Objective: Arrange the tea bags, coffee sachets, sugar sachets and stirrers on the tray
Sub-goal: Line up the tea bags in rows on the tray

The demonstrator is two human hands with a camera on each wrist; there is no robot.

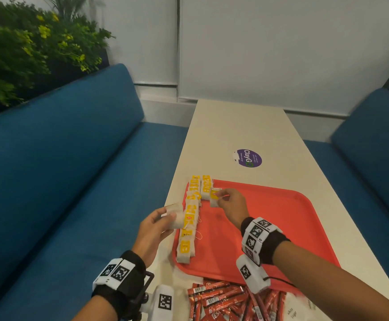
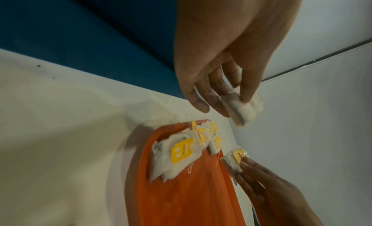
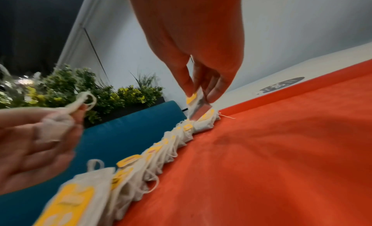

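Observation:
A red tray (image 1: 270,216) lies on the white table. Several white tea bags with yellow tags (image 1: 190,218) run in a row along its left edge, and a shorter second row (image 1: 206,186) lies beside it at the far end. My right hand (image 1: 229,201) pinches one tea bag (image 1: 214,197) by its tag just above the near end of that second row (image 3: 205,118). My left hand (image 1: 153,228) holds a small bunch of tea bags (image 1: 176,216) just left of the tray edge, thumb pressed on top (image 2: 244,105).
Red coffee sachets (image 1: 223,300) lie heaped on the table at the tray's near edge, with white sugar sachets (image 1: 293,311) to their right. A purple sticker (image 1: 249,158) marks the table beyond the tray. Blue benches (image 1: 73,181) flank the table; plants (image 1: 27,49) stand behind the left one.

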